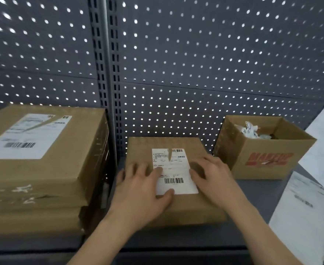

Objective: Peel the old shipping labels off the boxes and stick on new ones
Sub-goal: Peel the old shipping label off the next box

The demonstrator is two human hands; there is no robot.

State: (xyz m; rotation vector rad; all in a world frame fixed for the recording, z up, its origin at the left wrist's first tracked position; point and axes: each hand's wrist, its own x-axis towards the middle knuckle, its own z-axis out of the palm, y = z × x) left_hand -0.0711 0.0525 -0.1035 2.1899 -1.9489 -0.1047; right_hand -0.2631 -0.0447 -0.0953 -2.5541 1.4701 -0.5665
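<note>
Both hands lie flat and unclenched on the box, the left hand nearer, seemingly touching the label's lengthwise left edge.

Flat brown cardboard box under my hands: matt, slightly fibrous. Its white paper label: smooth, faint sheen. Grey perforated metal back panel: painted, matt. Dark grey shelf: smooth, matt. Open brown cardboard carton: crumpled white paper inside.
</note>
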